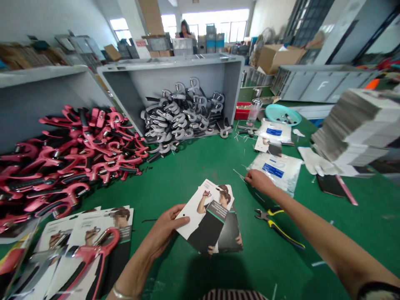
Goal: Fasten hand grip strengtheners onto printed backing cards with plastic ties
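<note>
My left hand point(167, 227) pinches the left edge of a printed packaging card point(208, 221), thumb on top. A second card point(231, 233) lies partly under it. My right hand point(261, 182) is closed at the edge of a clear plastic bag point(289, 171), with a thin white cable tie point(238, 173) sticking out at its fingertips. Yellow-and-black cutting pliers point(286, 234) rest below my right forearm. At the lower left, a red hand grip strengthener point(90, 252) lies on finished-looking printed cards point(125, 248).
Tipped grey crates hold piles of red hand grips point(90, 146) and grey hand grips point(181, 116). To the right are a turquoise dish point(270, 114), a white glove point(317, 162), a dark phone-like object point(329, 185) and tall card stacks point(359, 125). A person point(185, 31) sits far back.
</note>
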Demonstrator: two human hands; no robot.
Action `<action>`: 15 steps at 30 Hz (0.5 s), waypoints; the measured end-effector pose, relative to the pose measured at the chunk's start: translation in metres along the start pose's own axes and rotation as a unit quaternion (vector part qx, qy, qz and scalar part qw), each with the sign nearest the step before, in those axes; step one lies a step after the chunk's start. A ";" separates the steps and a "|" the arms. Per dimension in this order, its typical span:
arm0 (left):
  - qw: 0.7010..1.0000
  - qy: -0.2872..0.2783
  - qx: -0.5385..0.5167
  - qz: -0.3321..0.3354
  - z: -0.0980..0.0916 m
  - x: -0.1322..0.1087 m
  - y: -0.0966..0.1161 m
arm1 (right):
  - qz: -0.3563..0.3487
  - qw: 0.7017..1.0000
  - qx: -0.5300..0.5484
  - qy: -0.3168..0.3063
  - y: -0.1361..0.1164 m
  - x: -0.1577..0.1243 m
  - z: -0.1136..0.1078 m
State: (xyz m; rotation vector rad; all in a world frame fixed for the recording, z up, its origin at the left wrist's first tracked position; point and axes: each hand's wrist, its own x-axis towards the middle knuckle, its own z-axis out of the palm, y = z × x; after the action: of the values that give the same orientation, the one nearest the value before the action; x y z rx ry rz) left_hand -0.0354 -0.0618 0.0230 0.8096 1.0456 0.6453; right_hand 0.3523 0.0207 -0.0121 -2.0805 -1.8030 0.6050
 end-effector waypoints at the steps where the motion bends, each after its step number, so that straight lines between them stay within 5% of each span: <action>1: 1.000 0.011 -0.027 0.004 -0.002 -0.005 -0.002 | -0.005 1.000 0.017 -0.014 0.001 0.000 0.000; 6: 0.994 0.096 -0.050 0.035 -0.006 -0.013 -0.003 | -0.029 0.993 0.110 -0.039 -0.002 -0.015 -0.001; 11: 0.995 0.069 0.038 0.061 0.000 -0.010 0.006 | -0.066 0.989 0.135 -0.004 -0.013 -0.035 -0.007; 15: 0.994 0.036 0.061 0.087 0.014 -0.016 0.000 | -0.106 0.975 0.178 0.081 -0.047 -0.060 -0.022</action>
State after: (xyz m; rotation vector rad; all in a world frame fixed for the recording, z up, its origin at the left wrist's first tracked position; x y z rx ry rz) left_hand -0.0282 -0.0781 0.0343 0.9983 1.0963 0.7697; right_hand 0.3165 -0.0310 0.0368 -1.6288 -1.6554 0.6249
